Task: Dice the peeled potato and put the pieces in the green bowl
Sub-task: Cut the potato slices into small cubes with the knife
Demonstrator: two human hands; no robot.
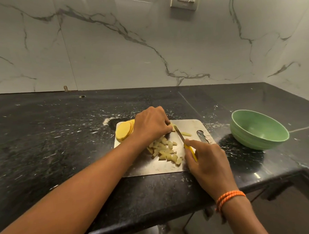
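- Potato slices (124, 132), pale yellow and round, lean in a stack at the far-left corner of the cutting board (188, 127), just to the outer side of the left hand (151, 125).
- Diced pieces (165, 150), small and uneven, pale cream with a moist sheen, lie heaped on the board between the two hands; one loose strip (186, 133) lies apart, just beyond the knife blade.
- Left hand is curled, knuckles up, fingertips pressing down on a bit of potato beside the blade; how much it covers is hidden.
- Right hand (207, 160) grips the yellow handle of the knife (180, 134), forefinger stretched along the top; the thin blade slants away toward the left fingertips, its tip at the potato there.
- An orange thread band (229, 197) circles the right wrist.
- Green bowl (240, 130) sits on the dark speckled tabletop (52, 133), well out to the right of the right hand, tilted a little, with no potato visible inside.
- Board is bare metal, with a cut-out grip at its right end.
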